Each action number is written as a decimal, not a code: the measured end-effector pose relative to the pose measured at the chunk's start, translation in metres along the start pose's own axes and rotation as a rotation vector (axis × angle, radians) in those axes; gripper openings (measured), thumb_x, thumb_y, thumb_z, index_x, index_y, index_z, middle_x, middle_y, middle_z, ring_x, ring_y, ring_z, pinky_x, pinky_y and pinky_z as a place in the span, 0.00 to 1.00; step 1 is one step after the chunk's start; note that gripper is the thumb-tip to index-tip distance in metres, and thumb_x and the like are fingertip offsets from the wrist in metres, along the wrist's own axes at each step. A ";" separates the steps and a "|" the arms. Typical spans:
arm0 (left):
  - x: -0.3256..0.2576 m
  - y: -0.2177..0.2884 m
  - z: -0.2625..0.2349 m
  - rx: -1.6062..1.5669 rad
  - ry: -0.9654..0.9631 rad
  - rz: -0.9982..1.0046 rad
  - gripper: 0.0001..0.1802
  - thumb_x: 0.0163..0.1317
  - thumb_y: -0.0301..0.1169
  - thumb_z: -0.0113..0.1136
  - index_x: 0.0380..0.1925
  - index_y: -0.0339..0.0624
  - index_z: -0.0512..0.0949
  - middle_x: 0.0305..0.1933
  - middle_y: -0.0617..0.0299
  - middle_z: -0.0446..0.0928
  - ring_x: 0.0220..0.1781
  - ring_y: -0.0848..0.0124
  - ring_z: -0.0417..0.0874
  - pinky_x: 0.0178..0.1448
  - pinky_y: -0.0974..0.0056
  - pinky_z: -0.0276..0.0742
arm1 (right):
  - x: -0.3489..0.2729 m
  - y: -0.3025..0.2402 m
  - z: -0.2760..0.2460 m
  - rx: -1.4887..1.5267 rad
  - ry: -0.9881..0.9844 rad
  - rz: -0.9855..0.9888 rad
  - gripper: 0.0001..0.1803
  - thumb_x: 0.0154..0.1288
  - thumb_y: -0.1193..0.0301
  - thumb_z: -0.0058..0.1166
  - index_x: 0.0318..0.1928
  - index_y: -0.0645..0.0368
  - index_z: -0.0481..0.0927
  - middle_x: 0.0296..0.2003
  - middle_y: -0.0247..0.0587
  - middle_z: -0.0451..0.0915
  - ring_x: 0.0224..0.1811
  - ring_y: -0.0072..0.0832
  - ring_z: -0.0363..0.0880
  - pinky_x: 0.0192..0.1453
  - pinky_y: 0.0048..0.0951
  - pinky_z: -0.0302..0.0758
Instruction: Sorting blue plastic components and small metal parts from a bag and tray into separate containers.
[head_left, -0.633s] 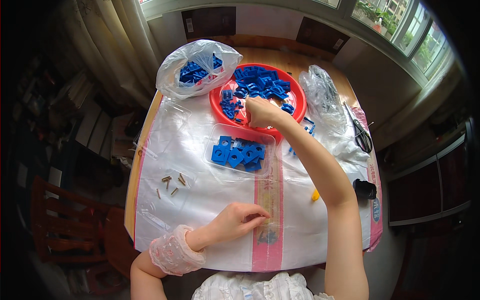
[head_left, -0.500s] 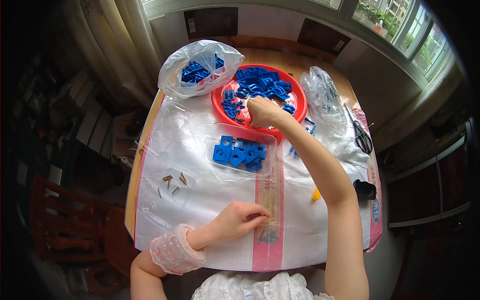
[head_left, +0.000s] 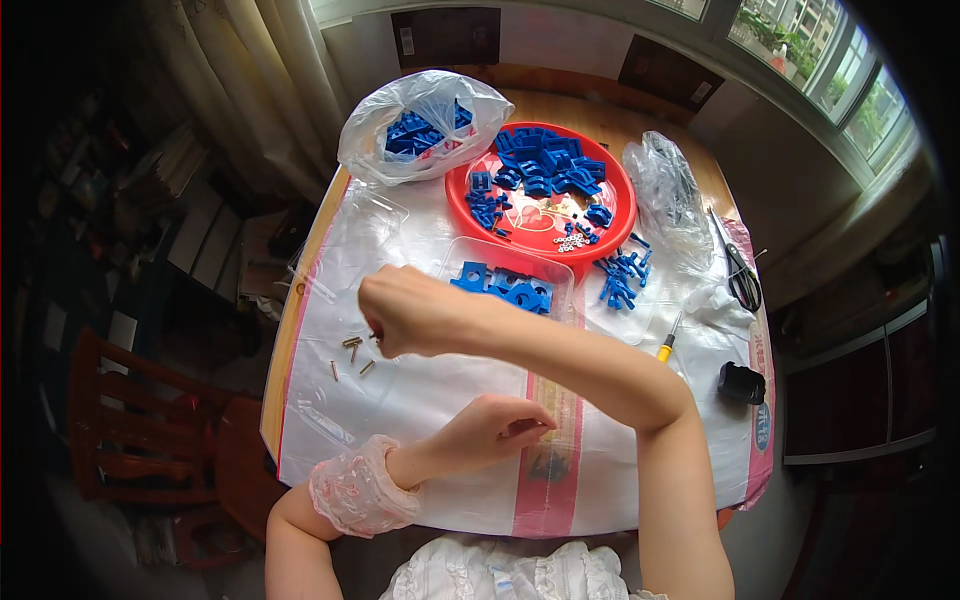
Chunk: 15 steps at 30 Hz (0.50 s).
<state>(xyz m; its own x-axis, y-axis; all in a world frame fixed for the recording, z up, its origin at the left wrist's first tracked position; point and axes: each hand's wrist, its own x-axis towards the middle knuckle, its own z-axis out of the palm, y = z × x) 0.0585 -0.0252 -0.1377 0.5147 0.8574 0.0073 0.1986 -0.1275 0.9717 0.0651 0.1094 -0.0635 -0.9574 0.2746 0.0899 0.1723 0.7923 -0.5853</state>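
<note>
My right hand (head_left: 408, 312) is over the left part of the table, fingers bent downward and closed beside a few small brass-coloured pins (head_left: 354, 346). Whatever its fingertips grip is hidden behind the hand. My left hand (head_left: 488, 430) lies near the front of the table, thumb and fingertips pressed together; anything between them is too small to make out. Behind my right forearm, a clear plastic tray (head_left: 565, 285) holds several blue square parts with round holes (head_left: 520, 292), partly covered by the arm.
A red round tray (head_left: 457, 205) farther back carries blue plastic parts and small white pieces (head_left: 572, 242). Left of it sits a bag of blue parts (head_left: 425, 130). To the right are thin blue parts (head_left: 624, 275), a yellow-handled screwdriver (head_left: 667, 348), scissors (head_left: 742, 275) and a black object (head_left: 741, 382).
My right hand has left the red tray and swung left and nearer, to the brass pins. My left hand stays in about the same place. The whole view has shifted slightly.
</note>
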 end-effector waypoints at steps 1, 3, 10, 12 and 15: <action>0.001 0.000 0.001 -0.005 0.007 0.020 0.07 0.68 0.23 0.63 0.44 0.34 0.84 0.34 0.53 0.86 0.33 0.66 0.87 0.41 0.64 0.81 | 0.008 -0.002 0.016 -0.031 0.011 -0.011 0.08 0.41 0.80 0.66 0.25 0.71 0.82 0.26 0.62 0.81 0.31 0.57 0.84 0.33 0.45 0.78; 0.002 -0.004 0.002 -0.013 0.025 0.060 0.07 0.67 0.23 0.63 0.44 0.35 0.84 0.34 0.53 0.86 0.33 0.66 0.87 0.41 0.64 0.81 | 0.014 -0.001 0.033 -0.049 0.053 -0.066 0.08 0.39 0.81 0.66 0.23 0.71 0.80 0.25 0.64 0.79 0.31 0.60 0.82 0.32 0.49 0.76; 0.001 -0.011 0.004 0.031 0.032 0.078 0.07 0.68 0.23 0.64 0.45 0.38 0.85 0.35 0.57 0.87 0.33 0.71 0.86 0.38 0.65 0.78 | 0.003 0.019 -0.006 -0.011 0.107 0.009 0.07 0.53 0.74 0.68 0.32 0.64 0.87 0.29 0.53 0.85 0.38 0.50 0.86 0.47 0.46 0.80; 0.000 -0.003 0.002 0.012 0.028 0.023 0.07 0.67 0.24 0.65 0.44 0.38 0.86 0.37 0.56 0.87 0.34 0.69 0.86 0.39 0.65 0.79 | -0.005 0.049 -0.049 -0.094 0.226 0.176 0.05 0.55 0.73 0.66 0.31 0.60 0.89 0.30 0.52 0.86 0.36 0.44 0.87 0.42 0.40 0.81; 0.000 -0.012 0.006 0.037 0.075 0.105 0.08 0.67 0.24 0.65 0.44 0.37 0.86 0.38 0.55 0.88 0.35 0.68 0.87 0.39 0.66 0.79 | -0.025 0.115 -0.097 -0.316 0.228 0.277 0.04 0.55 0.77 0.64 0.32 0.61 0.89 0.29 0.49 0.86 0.32 0.42 0.85 0.40 0.38 0.79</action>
<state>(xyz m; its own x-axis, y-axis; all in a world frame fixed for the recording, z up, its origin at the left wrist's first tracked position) 0.0607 -0.0268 -0.1511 0.4705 0.8731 0.1277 0.1786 -0.2360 0.9552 0.1317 0.2463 -0.0550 -0.7960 0.5837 0.1602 0.5102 0.7894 -0.3413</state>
